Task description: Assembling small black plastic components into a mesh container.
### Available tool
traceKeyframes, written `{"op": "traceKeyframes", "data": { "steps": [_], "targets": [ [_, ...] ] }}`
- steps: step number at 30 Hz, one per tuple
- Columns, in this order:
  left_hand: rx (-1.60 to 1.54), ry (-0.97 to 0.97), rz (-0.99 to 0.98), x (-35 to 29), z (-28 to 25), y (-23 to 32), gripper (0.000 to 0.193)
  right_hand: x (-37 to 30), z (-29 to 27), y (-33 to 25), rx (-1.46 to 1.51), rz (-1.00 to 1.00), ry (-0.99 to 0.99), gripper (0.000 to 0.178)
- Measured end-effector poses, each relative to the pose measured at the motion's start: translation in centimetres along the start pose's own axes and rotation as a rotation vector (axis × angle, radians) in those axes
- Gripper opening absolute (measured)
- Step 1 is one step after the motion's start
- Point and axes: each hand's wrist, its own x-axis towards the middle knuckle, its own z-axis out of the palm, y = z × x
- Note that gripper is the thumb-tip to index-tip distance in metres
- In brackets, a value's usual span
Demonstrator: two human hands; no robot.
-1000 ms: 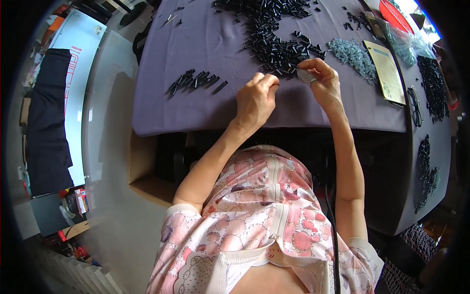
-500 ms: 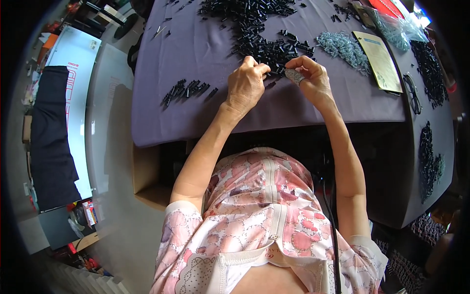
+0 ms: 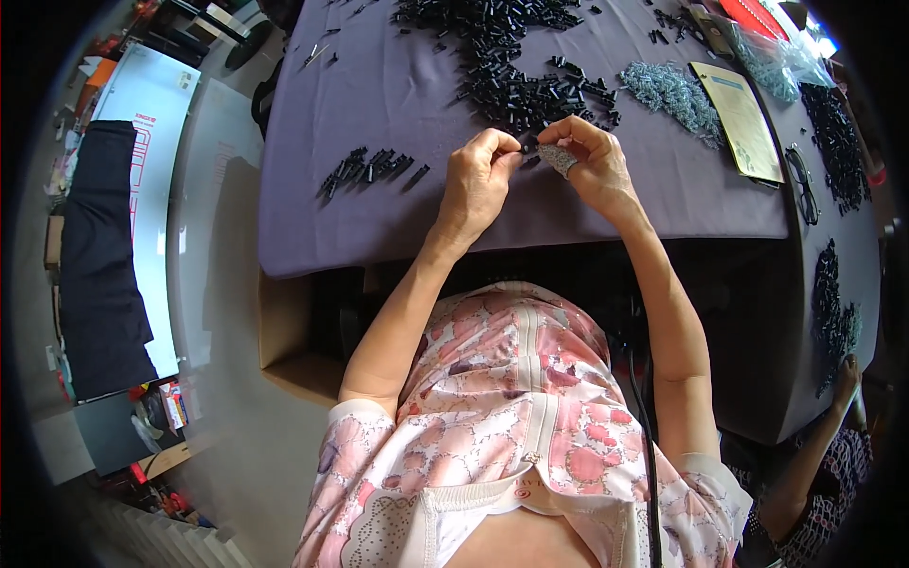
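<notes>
Because the black piece [image 3: 528, 148] is so small, presumably, my left hand [image 3: 480, 178] pinches it between fingertips above the worktop [image 3: 398, 222], near the black pile [image 3: 516, 95]; my right hand [image 3: 597, 170] curls beside it, hold unclear.

Tubes [image 3: 530, 95] on tablecloth [image 3: 379, 227], left of paper packet [image 3: 740, 121].

A pale, glossy floor [image 3: 227, 417] occupies the left of the frame, crossed by a dark shadow [image 3: 230, 213]. The desk [image 3: 379, 104], under purple-grey cloth, fills the upper centre; a second, grey desk [image 3: 860, 260] borders it at right. A round black base [image 3: 248, 49] stands upper left. Bright light [image 3: 828, 45] shows upper right.
</notes>
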Motion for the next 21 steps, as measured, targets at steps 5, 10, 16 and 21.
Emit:
{"op": "traceKeyframes", "data": {
  "steps": [5, 10, 16, 21],
  "targets": [
    [-0.498, -0.011, -0.28, -0.8, 0.0, 1.3, 0.004, -0.3, 1.0, -0.6, 0.186, -0.073, -0.047, 0.017],
    [-0.6, -0.066, -0.421, -1.5, -1.5, 1.1, 0.013, -0.6, 1.0, -1.5, 0.183, -0.091, -0.054, 0.017],
    [-0.972, 0.063, -0.658, -2.1, -2.2, 0.7, 0.012, -1.2, 1.5, -2.9, 0.045, -0.202, -0.086, 0.02],
    [-1.034, 0.074, -0.698, -2.5, -1.9, 0.6, 0.01, -1.5, 2.0, -3.4, -0.044, -0.278, -0.118, 0.025]
  ]
}}
